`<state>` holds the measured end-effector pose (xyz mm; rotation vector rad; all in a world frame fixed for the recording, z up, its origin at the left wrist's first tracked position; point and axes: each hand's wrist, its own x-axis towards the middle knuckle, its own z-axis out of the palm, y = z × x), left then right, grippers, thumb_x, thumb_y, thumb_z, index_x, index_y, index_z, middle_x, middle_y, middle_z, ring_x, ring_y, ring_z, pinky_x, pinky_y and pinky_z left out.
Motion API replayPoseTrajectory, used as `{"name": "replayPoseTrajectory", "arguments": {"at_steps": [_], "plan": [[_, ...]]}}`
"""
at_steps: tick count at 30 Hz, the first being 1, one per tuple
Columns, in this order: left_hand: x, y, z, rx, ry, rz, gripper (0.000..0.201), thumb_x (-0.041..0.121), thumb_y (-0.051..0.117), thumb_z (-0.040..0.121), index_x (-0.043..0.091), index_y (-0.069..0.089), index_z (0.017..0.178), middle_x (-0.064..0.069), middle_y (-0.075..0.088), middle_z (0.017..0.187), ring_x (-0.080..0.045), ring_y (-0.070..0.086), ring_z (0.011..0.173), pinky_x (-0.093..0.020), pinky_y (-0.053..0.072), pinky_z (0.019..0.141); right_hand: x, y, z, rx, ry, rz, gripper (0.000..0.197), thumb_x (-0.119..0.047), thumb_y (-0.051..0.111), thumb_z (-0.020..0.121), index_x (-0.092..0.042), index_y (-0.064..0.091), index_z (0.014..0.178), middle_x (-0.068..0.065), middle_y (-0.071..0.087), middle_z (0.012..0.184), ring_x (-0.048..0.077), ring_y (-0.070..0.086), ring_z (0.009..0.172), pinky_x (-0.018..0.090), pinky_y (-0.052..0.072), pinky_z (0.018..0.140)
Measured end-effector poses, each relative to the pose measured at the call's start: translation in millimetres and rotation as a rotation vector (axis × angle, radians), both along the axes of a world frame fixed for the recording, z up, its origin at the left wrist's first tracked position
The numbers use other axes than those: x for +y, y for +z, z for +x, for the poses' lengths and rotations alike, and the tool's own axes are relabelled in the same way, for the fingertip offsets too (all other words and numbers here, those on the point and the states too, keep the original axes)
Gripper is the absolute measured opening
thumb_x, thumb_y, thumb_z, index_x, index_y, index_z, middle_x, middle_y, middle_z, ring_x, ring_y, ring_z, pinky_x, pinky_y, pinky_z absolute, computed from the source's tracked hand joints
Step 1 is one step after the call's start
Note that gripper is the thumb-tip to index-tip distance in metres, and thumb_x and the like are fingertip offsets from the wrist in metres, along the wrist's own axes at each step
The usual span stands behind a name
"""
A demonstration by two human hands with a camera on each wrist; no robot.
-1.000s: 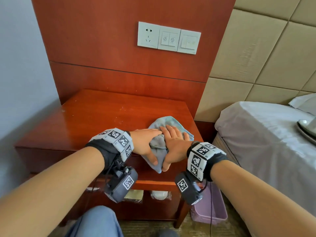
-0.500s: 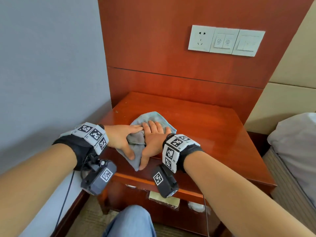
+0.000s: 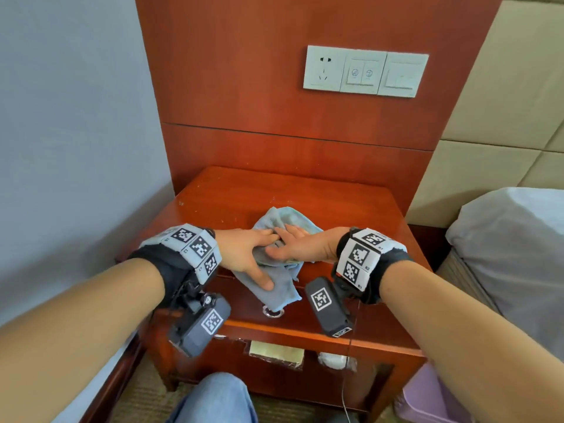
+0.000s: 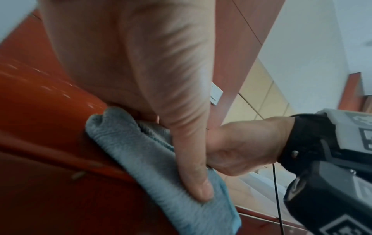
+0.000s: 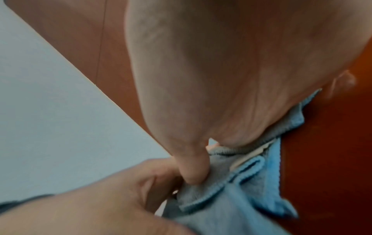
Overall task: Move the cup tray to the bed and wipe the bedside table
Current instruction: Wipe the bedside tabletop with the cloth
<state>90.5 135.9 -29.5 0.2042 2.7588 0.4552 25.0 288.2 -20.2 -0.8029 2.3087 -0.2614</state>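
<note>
the bedside table (image 3: 351, 209) top carries no tray in any view, and the cup tray itself is out of sight; only a corner of the bed (image 3: 512, 239) shows at 3 o'clock in the head view, so whether the tray sits there cannot be told. judging by the bare tabletop, the first half of the task looks done.

the wiping half is under way. a blue-grey cloth (image 3: 274, 267) lies at the front edge of the table, toward 6 o'clock of the top, with its lower part draped over the edge and hanging down the front panel to just above a small metal knob (image 3: 273, 312). the left hand (image 3: 244, 254) lies flat on the cloth with fingers straight, its thumb pressing the hanging flap against the panel, as the left wrist view shows. the right hand (image 3: 300, 247) also lies on the cloth from 3 o'clock, fingers stretched out and meeting the left fingers; the right wrist view shows its thumb pushing down into the cloth's folds. both hands press rather than pinch.

pale specks remain on the wood toward 11 and 12 o'clock of the top, behind the cloth, so the back and left of the surface probably need a pass. the right side toward 2 o'clock looks glossy, though whether it is wiped cannot be told.
</note>
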Motion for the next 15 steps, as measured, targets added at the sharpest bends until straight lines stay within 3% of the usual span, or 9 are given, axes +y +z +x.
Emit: {"name": "replayPoseTrajectory", "arguments": {"at_steps": [5, 8, 11, 15], "plan": [[85.0, -2.6, -38.4, 0.027, -0.214, 0.052, 0.093, 0.050, 0.071, 0.078, 0.019, 0.023, 0.151, 0.008, 0.024, 0.155, -0.012, 0.023, 0.144, -0.033, 0.023, 0.119, 92.8, -7.4, -12.5, 0.065, -0.174, 0.040, 0.080, -0.065, 0.034, 0.092, -0.029, -0.001, 0.155, -0.005, -0.012, 0.162, 0.013, -0.017, 0.148, 0.042, -0.009, 0.120], [135.8, -7.4, -52.5, 0.062, -0.294, -0.070, 0.105, 0.065, 0.064, 0.075, 0.016, 0.014, 0.153, 0.004, 0.014, 0.160, -0.019, 0.018, 0.148, -0.041, 0.024, 0.119, 141.6, -8.0, -12.0, 0.125, -0.248, 0.094, 0.085, -0.065, 0.039, 0.090, -0.031, -0.006, 0.154, -0.006, -0.016, 0.161, 0.015, -0.018, 0.148, 0.043, -0.008, 0.120], [176.4, -13.0, -57.3, 0.124, -0.320, -0.163, 0.103, 0.067, 0.056, 0.079, 0.012, 0.010, 0.154, -0.002, 0.008, 0.162, -0.021, 0.012, 0.150, -0.041, 0.020, 0.120, 173.9, -6.3, -4.5, 0.131, -0.332, 0.068, 0.081, -0.051, 0.044, 0.096, -0.026, -0.007, 0.154, -0.003, -0.015, 0.161, 0.017, -0.017, 0.148, 0.040, -0.005, 0.121], [198.2, -19.3, -56.9, 0.196, -0.319, -0.148, 0.101, 0.067, 0.051, 0.081, 0.010, 0.010, 0.154, -0.005, 0.007, 0.163, -0.022, 0.008, 0.150, -0.044, 0.018, 0.120, 185.5, -3.5, -0.7, 0.124, -0.423, 0.048, 0.072, -0.035, 0.041, 0.100, -0.021, -0.003, 0.155, 0.001, -0.010, 0.162, 0.020, -0.014, 0.149, 0.038, -0.004, 0.119]]}}
